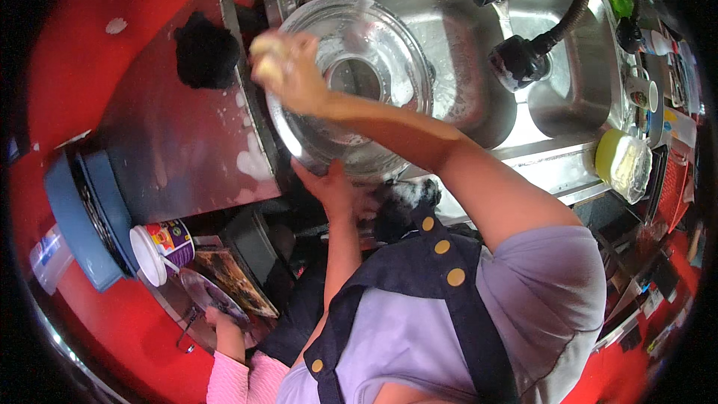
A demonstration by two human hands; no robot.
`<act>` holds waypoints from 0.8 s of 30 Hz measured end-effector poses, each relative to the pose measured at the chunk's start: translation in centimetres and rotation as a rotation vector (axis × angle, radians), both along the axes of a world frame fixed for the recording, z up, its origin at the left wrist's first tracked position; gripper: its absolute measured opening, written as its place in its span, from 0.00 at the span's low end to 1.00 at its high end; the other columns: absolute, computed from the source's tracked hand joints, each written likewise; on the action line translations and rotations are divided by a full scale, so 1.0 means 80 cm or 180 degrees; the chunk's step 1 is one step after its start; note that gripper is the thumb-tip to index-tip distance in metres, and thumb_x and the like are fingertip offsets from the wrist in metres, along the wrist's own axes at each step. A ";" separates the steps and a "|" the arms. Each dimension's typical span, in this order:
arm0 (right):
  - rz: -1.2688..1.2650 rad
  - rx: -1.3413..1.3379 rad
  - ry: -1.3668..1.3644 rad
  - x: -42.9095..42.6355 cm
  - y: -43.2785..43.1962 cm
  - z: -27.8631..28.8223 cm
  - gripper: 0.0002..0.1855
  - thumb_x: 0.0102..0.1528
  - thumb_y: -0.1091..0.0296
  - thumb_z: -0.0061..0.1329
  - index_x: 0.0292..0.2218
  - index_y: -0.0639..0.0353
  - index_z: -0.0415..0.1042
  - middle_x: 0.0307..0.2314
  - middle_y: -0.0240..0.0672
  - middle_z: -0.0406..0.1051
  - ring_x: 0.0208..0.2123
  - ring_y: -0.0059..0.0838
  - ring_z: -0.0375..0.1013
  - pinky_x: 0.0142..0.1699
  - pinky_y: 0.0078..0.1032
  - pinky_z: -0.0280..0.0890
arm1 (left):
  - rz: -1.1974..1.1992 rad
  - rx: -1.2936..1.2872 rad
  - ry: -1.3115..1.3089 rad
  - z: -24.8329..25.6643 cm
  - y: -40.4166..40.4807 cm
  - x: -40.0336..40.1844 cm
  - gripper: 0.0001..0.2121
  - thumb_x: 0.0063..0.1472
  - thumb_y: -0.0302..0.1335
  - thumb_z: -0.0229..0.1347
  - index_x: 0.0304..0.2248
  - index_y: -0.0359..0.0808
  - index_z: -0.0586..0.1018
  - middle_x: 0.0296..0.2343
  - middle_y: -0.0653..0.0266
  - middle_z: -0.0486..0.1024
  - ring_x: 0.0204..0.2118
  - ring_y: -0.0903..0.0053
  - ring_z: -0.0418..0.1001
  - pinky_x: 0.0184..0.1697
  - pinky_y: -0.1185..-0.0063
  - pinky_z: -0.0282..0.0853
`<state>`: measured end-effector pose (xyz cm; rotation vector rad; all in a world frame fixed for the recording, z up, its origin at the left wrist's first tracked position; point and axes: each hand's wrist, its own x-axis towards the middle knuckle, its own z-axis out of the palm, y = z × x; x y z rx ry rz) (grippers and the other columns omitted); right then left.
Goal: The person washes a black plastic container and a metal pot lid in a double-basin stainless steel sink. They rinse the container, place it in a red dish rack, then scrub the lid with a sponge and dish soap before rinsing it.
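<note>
A large round metal pan (401, 50) with a round central opening and soapy patches rests tilted over the left part of the steel sink unit. Above its far left rim is my right hand (294, 73), blurred, closed around a pale yellowish sponge (269, 59). My left hand (331, 188) is at the pan's near rim, thumb and fingers spread against it; its exact grip is partly hidden. A dark, sudsy cloth-like bundle (406, 202) lies just right of my left hand.
A black flexible faucet (516, 62) hangs over the double sink (578, 90). A yellow tub (614, 163) stands on the right edge. At left are a black bundle (205, 50), blue containers (87, 219) and a white bucket (151, 252). Another person's hand (216, 317) is at lower left.
</note>
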<state>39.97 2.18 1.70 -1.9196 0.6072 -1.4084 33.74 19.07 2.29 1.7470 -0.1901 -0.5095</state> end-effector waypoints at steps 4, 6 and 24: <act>-0.0479 -0.0149 0.0585 -0.015 -0.073 -0.053 0.17 0.45 0.54 0.49 0.35 0.52 0.70 0.38 0.37 0.67 0.42 0.35 0.63 0.48 0.36 0.47 | -0.0474 -0.0121 -0.0474 0.008 -0.002 0.007 0.31 0.45 0.13 0.50 0.50 0.31 0.54 0.43 0.60 0.61 0.43 0.76 0.61 0.47 0.81 0.56; -0.1357 0.1506 0.0904 -0.022 -0.138 -0.088 0.19 0.48 0.48 0.46 0.32 0.55 0.72 0.30 0.40 0.70 0.36 0.36 0.67 0.47 0.36 0.50 | -0.0664 -0.0184 -0.0679 0.017 -0.002 0.008 0.29 0.44 0.13 0.49 0.49 0.32 0.55 0.41 0.61 0.61 0.42 0.77 0.61 0.46 0.82 0.57; 0.0859 -0.2189 -0.0150 -0.082 0.035 0.098 0.14 0.31 0.53 0.54 0.19 0.50 0.69 0.17 0.29 0.62 0.23 0.32 0.64 0.27 0.28 0.60 | -0.1384 -0.0585 -0.1042 0.060 -0.013 0.039 0.06 0.48 0.13 0.48 0.27 0.26 0.73 0.28 0.64 0.72 0.31 0.81 0.69 0.34 0.84 0.64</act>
